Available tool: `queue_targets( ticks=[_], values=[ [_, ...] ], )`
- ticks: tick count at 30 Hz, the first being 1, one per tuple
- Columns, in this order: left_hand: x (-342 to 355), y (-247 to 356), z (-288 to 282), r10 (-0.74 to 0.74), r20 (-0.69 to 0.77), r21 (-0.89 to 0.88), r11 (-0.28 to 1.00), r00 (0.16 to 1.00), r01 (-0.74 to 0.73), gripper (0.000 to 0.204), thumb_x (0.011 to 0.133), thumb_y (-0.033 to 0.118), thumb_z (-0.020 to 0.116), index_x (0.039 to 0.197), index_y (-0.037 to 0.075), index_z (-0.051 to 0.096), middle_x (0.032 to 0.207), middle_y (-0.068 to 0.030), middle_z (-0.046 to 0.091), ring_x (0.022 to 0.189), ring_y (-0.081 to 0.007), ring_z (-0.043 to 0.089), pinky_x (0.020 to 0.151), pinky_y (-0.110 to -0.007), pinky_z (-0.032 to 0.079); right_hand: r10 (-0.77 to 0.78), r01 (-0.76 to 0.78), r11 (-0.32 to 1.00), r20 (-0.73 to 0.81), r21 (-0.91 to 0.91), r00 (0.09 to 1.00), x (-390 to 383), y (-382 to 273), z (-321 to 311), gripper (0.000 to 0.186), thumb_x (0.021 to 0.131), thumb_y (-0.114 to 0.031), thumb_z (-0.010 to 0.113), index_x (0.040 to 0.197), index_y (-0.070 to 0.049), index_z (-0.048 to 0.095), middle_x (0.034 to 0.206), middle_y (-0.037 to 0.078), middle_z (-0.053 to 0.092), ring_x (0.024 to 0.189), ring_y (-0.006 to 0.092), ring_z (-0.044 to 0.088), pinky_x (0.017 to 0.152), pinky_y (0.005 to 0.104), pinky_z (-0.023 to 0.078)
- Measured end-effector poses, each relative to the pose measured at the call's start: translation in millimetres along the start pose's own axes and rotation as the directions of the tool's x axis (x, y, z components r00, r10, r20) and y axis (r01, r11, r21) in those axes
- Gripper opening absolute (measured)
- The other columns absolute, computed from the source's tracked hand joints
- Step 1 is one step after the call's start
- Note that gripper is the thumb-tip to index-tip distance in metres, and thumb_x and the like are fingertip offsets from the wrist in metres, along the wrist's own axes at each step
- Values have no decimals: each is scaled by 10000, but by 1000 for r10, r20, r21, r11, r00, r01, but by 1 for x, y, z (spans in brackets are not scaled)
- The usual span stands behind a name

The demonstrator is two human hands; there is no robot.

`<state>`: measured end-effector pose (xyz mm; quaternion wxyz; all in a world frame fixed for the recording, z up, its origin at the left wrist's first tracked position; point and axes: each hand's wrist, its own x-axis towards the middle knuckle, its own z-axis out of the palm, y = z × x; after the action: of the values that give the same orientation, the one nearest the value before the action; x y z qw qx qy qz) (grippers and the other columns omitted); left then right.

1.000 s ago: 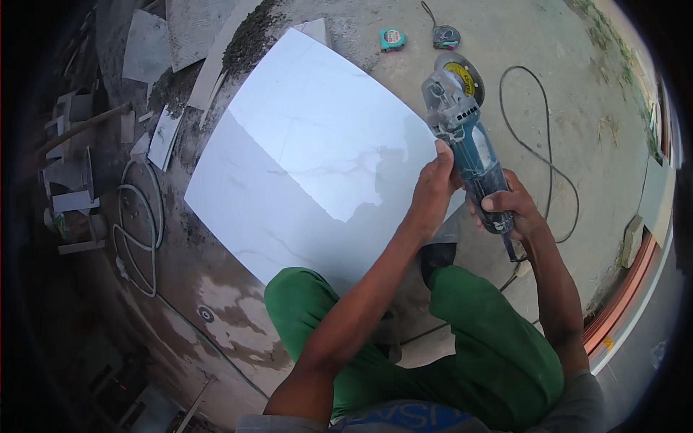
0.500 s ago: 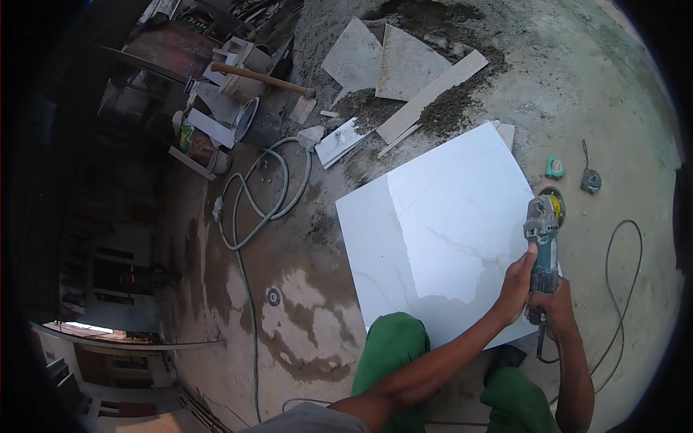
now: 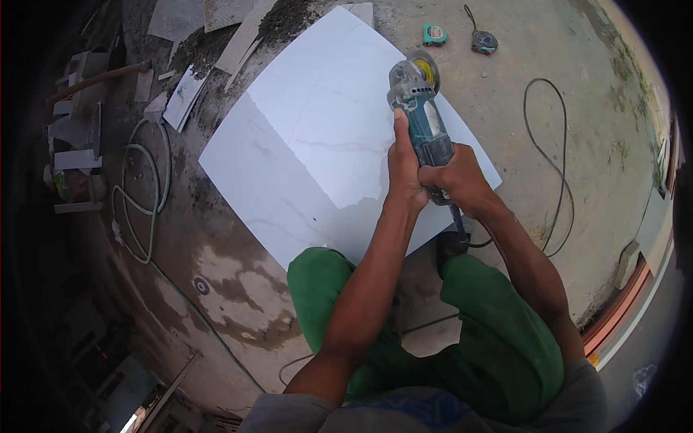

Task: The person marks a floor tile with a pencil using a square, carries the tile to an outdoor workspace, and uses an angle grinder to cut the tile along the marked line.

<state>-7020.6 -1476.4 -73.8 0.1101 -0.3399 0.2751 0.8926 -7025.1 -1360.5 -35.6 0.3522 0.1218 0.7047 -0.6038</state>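
Note:
An angle grinder (image 3: 422,115) with a yellow-centred disc (image 3: 426,68) is held over the right side of a large white, grey-veined tile (image 3: 303,144) lying on the ground. My left hand (image 3: 403,162) is closed on the grinder's left side, thumb along its body. My right hand (image 3: 458,180) grips its rear end, thumb across it, with the black cord hanging below. Whether the disc touches the tile I cannot tell. A turquoise tape measure (image 3: 434,35) and a dark one (image 3: 484,42) lie beyond the tile.
Broken tile pieces (image 3: 184,97) and rubble lie at the upper left, beside buckets and a wooden-handled tool (image 3: 97,85). A coiled hose (image 3: 151,209) is at left, a looped cord (image 3: 548,166) at right. My green-trousered knees (image 3: 310,281) border the tile's near side.
The view swung leftward and back. Both hands have moved the grinder from the tile's right edge inward to the left, more over the tile, its disc still pointing away from me.

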Motion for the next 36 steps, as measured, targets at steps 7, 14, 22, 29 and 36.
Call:
queue_targets(
  ticks=[7, 14, 22, 29, 36],
  values=[
    [7, -9, -20, -31, 61, -21, 999, 998, 32, 663, 1049, 678, 501, 1323, 78, 573, 1066, -67, 675, 944, -184, 702, 848, -368, 599, -13, 14, 998, 11, -61, 1000, 1, 4, 1, 255, 755, -75, 737, 973, 39, 670, 833, 72, 689, 664, 135, 645, 598, 295, 531],
    [7, 28, -19, 175, 136, 125, 973, 975, -193, 680, 1089, 636, 444, 1398, 37, 536, 1270, -118, 633, 1176, -214, 625, 1039, -393, 499, -55, 58, 961, 19, -271, 998, 26, -21, 7, 306, 736, -187, 788, 928, 29, 688, 764, 93, 683, 616, 154, 639, 581, 317, 518],
    [41, 84, -47, 344, 43, 378, 864, 938, -334, 551, 1021, 495, 685, 1297, 22, 621, 1195, -64, 671, 1127, -165, 613, 1027, -362, 467, -291, 253, 805, 14, -537, 957, 144, -37, 66, 446, 731, -261, 770, 976, 106, 706, 834, 251, 742, 834, 361, 765, 766, 431, 606],
    [106, 147, -84, 423, 33, 197, 885, 905, -421, 525, 1034, 377, 703, 1340, -34, 589, 1271, -114, 665, 1193, -222, 630, 1099, -408, 471, -341, 304, 754, 49, -582, 939, 210, -74, 122, 409, 718, -289, 752, 899, 77, 760, 958, 271, 765, 916, 409, 767, 824, 460, 615],
    [130, 173, -105, 445, -10, 154, 886, 896, -438, 570, 1007, 362, 744, 1335, -70, 566, 1263, -139, 666, 1176, -242, 646, 1097, -407, 490, -362, 348, 750, 91, -562, 928, 233, -84, 143, 481, 717, -320, 752, 910, 121, 746, 941, 313, 756, 920, 419, 774, 823, 448, 622]
  ],
)
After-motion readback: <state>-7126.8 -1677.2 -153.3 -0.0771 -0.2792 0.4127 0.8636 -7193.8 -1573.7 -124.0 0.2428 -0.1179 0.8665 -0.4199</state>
